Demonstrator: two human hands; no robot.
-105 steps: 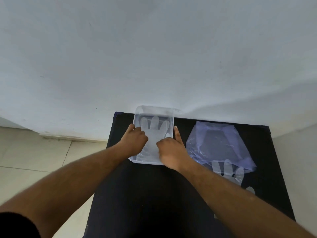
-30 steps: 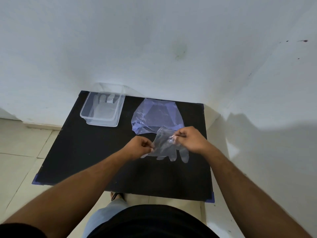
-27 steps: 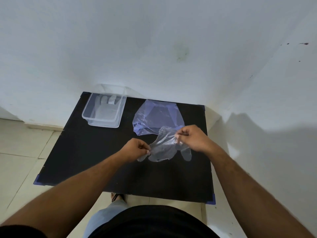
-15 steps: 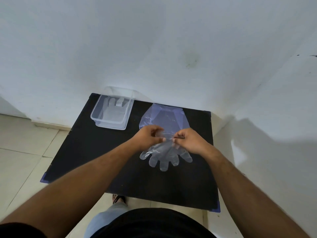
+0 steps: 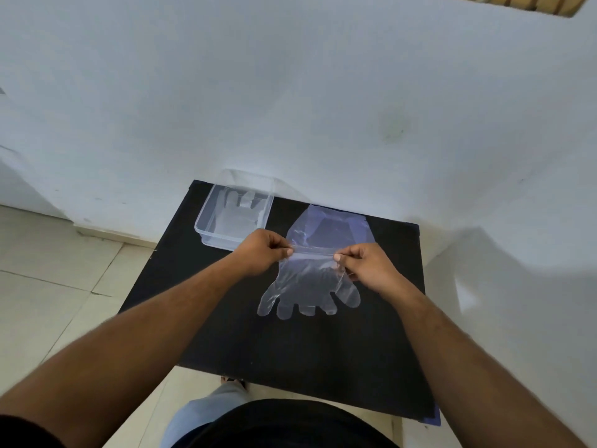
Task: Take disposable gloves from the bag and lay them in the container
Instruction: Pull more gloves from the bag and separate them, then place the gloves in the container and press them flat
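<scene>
A clear disposable glove (image 5: 307, 286) hangs over the black table (image 5: 290, 350), fingers pointing towards me. My left hand (image 5: 263, 253) pinches the left corner of its cuff and my right hand (image 5: 366, 265) pinches the right corner, stretching the cuff edge taut between them. Behind the glove lies the bluish plastic bag (image 5: 329, 227), flat on the table. At the table's back left stands the clear plastic container (image 5: 206, 227), with at least one glove lying flat inside it.
A white wall rises right behind the table and another closes in on the right. Tiled floor lies to the left. My leg and dark shirt show at the table's near edge.
Both hands left the container, took a glove in front of the bag and spread its cuff apart; the glove now hangs flat, fingers towards me.
</scene>
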